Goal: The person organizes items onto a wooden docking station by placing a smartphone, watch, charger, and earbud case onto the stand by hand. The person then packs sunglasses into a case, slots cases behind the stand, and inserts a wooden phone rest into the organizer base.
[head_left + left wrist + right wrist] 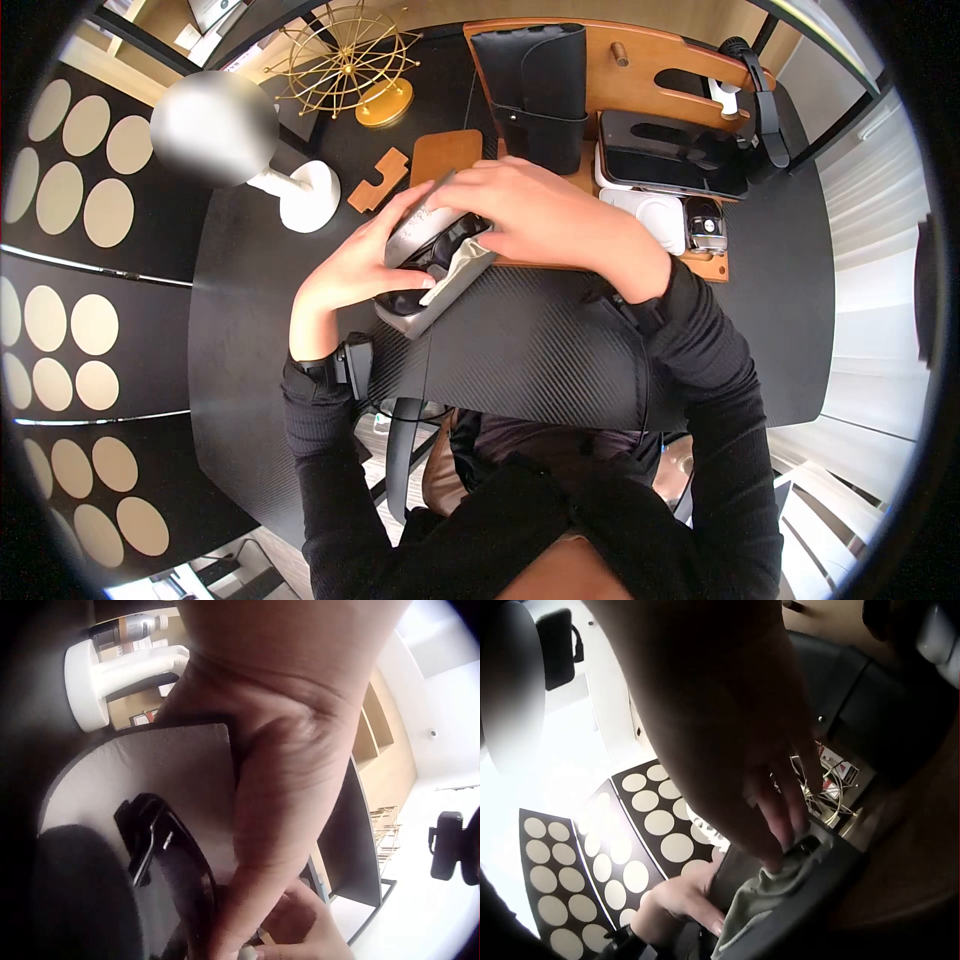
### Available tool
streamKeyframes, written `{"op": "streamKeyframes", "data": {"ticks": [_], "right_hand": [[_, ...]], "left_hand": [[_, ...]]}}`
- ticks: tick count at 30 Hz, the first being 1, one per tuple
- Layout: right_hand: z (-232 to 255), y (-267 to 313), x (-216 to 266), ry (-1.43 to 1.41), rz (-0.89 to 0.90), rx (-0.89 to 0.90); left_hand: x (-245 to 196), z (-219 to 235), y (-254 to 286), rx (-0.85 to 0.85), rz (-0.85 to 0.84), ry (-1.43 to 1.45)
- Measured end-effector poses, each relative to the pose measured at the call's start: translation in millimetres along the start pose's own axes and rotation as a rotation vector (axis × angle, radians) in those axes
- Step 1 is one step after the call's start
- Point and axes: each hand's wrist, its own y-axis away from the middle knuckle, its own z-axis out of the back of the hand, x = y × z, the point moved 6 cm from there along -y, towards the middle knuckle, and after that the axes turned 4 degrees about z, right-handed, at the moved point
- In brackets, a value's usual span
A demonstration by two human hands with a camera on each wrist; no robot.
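Note:
My left hand grips an open grey glasses case from the left, just above the table. Black glasses lie inside it, and a grey cloth hangs over the case's right edge. My right hand reaches over the case from the right, and its fingertips pinch the bunched cloth. The left wrist view shows the left hand against the case's grey lining, with the black glasses below it. The right wrist view shows the left hand under the case.
A carbon-pattern mat lies under the case on the black table. A white stand, a gold wire ornament and wooden pieces stand behind. A wooden organiser at the back right carries a black pouch, headphones and small boxes.

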Motion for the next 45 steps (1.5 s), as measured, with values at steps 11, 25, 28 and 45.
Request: {"op": "streamKeyframes", "data": {"ticks": [11, 25, 28, 45], "right_hand": [[-43, 10, 22, 0.059, -0.036, 0.348], [-43, 4, 49, 0.202, 0.114, 0.125], [-44, 2, 55, 0.147, 0.174, 0.027], [-35, 7, 25, -0.23, 0.069, 0.24]], "left_hand": [[6, 0, 0, 0.052, 0.051, 0.129], [3, 0, 2, 0.026, 0.076, 0.166], [3, -1, 4, 0.068, 0.054, 0.178], [3, -12, 4, 0.245, 0.074, 0.315]]}}
